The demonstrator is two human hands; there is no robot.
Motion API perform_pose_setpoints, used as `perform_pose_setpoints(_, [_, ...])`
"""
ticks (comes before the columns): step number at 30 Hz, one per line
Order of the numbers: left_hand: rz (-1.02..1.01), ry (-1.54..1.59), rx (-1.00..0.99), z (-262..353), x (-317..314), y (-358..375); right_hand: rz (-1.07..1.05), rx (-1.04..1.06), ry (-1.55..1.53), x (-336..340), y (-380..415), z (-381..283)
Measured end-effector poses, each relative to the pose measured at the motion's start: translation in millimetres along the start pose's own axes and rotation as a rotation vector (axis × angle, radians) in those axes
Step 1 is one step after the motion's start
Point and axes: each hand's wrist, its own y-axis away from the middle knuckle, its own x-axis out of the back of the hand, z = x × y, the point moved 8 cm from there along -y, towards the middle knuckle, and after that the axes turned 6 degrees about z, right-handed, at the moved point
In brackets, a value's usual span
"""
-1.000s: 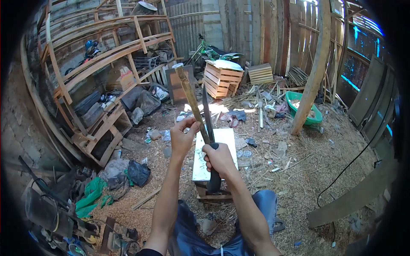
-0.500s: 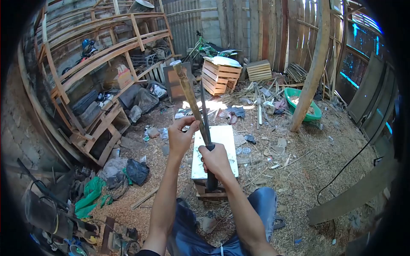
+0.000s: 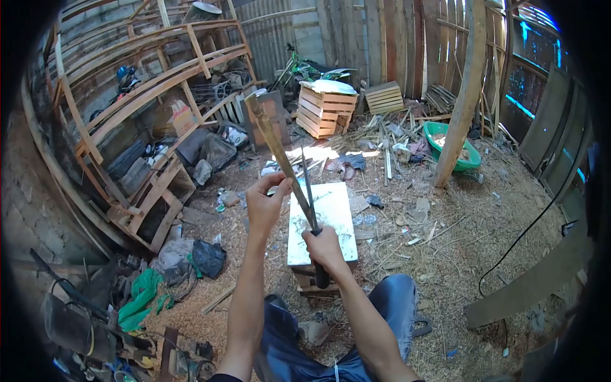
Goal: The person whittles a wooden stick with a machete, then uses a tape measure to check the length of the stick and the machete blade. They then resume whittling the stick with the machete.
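Left hand [image 3: 264, 207] gripping bamboo strip [image 3: 275, 148] upright over white tabletop [image 3: 321, 223], right hand [image 3: 326, 248] clenched on knife [image 3: 310, 197], blade probably against it. Could slip toward those left fingers [image 3: 270, 184] if pushed hard.

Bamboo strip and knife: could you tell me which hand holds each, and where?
The left hand grips the bamboo strip near its lower end; the right hand holds the knife by its dark handle.
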Motion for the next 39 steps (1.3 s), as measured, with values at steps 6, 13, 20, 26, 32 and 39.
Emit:
perform_pose_setpoints(6, [0.024,0.020,-0.009,-2,-3,1,-0.058,-0.018,-0.060,9,21,-20])
perform_pose_setpoints(13, [0.081,0.037,0.022,-13,15,-8,-0.216,-0.254,-0.292,-9,11,24])
perform_pose_setpoints(20, [0.068,0.011,-0.009,-10,10,-7,-0.158,-0.004,-0.140,-1,17,-26])
perform_pose_setpoints(26, [0.056,-0.004,0.010,-11,25,-11,-0.266,-0.288,-0.345,-15,11,31])
perform_pose_setpoints(32, [0.007,-0.100,-0.029,-7,17,-7,-0.168,0.002,-0.239,5,21,-37])
perform_pose_setpoints(39, [-0.024,-0.108,0.011,-2,9,-4,-0.090,-0.097,-0.273,-14,4,1])
